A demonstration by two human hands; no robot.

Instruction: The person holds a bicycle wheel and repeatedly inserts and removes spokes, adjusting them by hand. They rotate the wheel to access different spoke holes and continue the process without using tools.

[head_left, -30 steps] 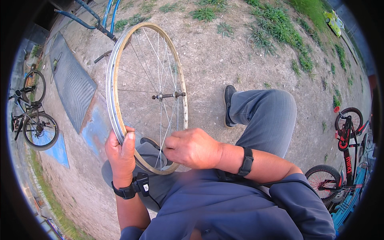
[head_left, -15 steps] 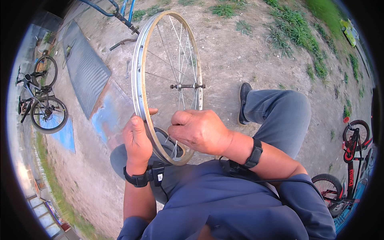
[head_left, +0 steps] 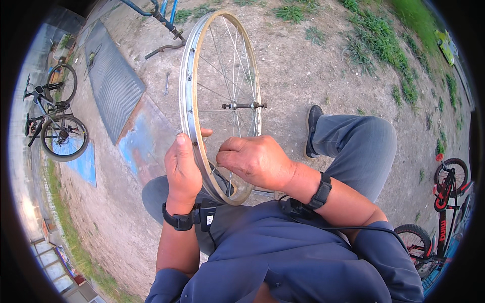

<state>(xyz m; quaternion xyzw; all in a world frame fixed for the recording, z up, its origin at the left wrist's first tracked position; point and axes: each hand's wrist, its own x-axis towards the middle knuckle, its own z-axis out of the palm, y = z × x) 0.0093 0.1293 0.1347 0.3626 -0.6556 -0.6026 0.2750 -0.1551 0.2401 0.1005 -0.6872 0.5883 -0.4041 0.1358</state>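
A bare bicycle wheel rim (head_left: 189,76), cream on the inside and silver outside, stands upright in front of me, laced with thin spokes round a hub (head_left: 243,105) with a threaded axle. My left hand (head_left: 182,171) grips the rim low on its left side, thumb on the outer face and fingertips showing behind it. My right hand (head_left: 252,159) is closed in a pinch just inside the lower part of the wheel, at the spokes; what its fingertips hold is hidden.
A grey bicycle (head_left: 55,116) lies at left near ridged metal sheeting (head_left: 112,83). A blue frame (head_left: 161,19) and wrench (head_left: 166,83) lie ahead. A red-black bicycle (head_left: 440,212) is at right. My bent leg (head_left: 356,146) stands on dirt with grass tufts (head_left: 379,43).
The wheel has shifted right and a little up in the view, turning more edge-on, with both my hands moving along with it. The surroundings have shifted in the same direction.
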